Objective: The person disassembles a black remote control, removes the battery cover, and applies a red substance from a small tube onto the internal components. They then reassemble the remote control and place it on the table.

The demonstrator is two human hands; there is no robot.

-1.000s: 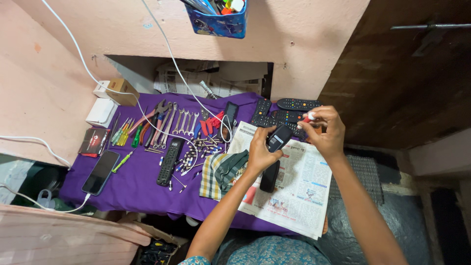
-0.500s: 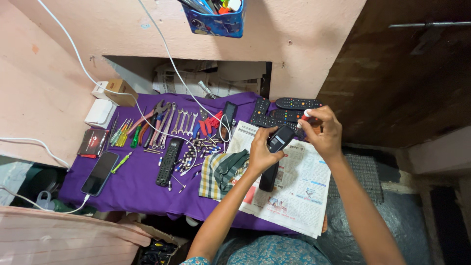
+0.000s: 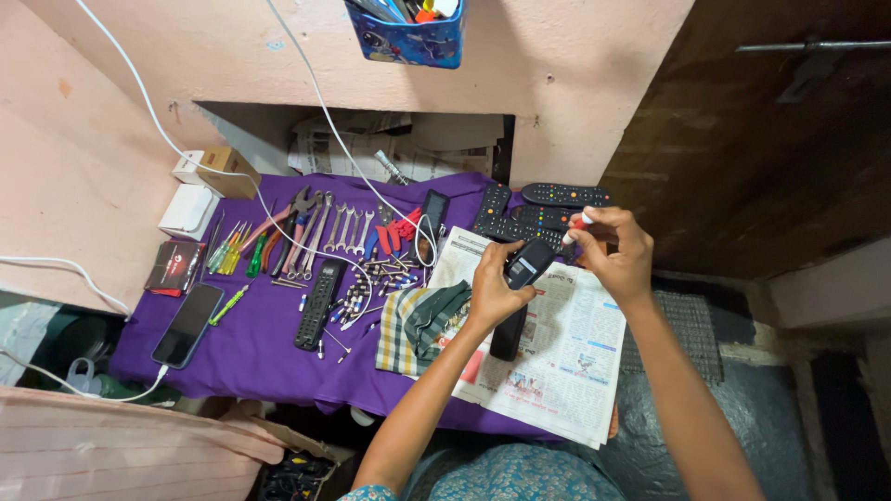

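Note:
My left hand (image 3: 494, 289) grips a black remote control (image 3: 517, 306) by its upper half and holds it over a spread newspaper (image 3: 557, 357). My right hand (image 3: 617, 252) hovers just right of the remote's top end and pinches a small white and red object (image 3: 577, 224) between thumb and fingers. Both hands are above the right part of a purple cloth (image 3: 251, 343).
Several black remotes (image 3: 548, 209) lie behind my hands, and another remote (image 3: 318, 303) rests mid-cloth. Wrenches, pliers and screwdrivers (image 3: 297, 237) lie in a row. A checked rag (image 3: 422, 325), a phone (image 3: 186, 325), white cables, small boxes and a blue wall bin (image 3: 408, 32) are around.
Both hands stay at the remote's top end with only slight shifts. The view has drifted a little.

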